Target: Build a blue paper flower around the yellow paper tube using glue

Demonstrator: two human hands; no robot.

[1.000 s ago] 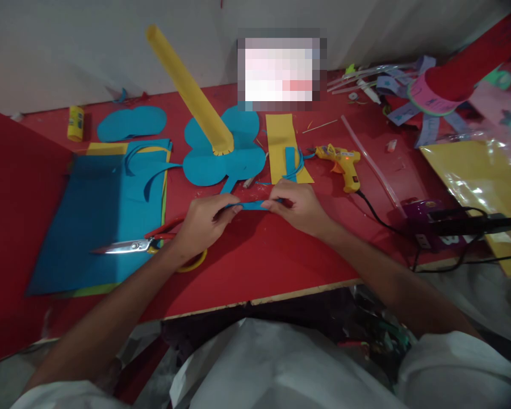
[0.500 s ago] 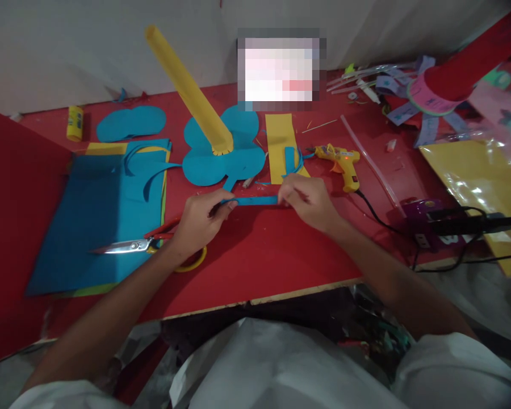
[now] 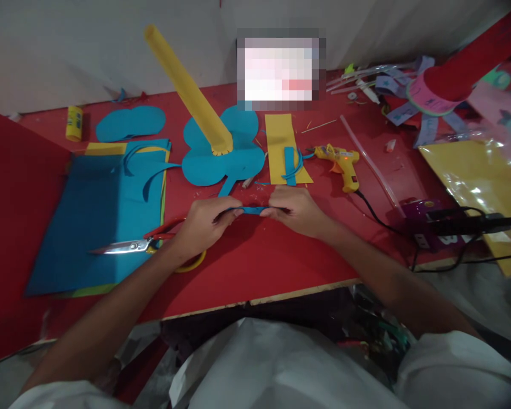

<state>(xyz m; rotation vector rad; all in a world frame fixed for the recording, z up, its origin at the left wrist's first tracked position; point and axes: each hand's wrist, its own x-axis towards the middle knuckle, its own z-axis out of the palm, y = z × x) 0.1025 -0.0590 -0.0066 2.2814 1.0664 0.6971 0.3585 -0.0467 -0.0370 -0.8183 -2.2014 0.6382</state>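
A short blue paper strip (image 3: 252, 210) is pinched between my two hands just above the red table (image 3: 255, 267). My left hand (image 3: 208, 222) grips its left end with closed fingers. My right hand (image 3: 293, 208) pinches the right end, and only a short piece of the strip shows between them. Behind the hands lies a blue flower-shaped cutout (image 3: 225, 156) with a yellow paper tube (image 3: 187, 90) standing tilted on it.
Scissors (image 3: 132, 245) rest on a stack of blue sheets (image 3: 97, 216) at the left. A yellow glue gun (image 3: 339, 163) with its cord lies to the right, beside a yellow sheet with blue strips (image 3: 283, 149). A glue stick (image 3: 74, 122) stands far left; paper scraps clutter the far right.
My hands have come closer together after pulling the strip out longer half a second ago. The visible piece of strip between them is shorter. Nothing else has moved.
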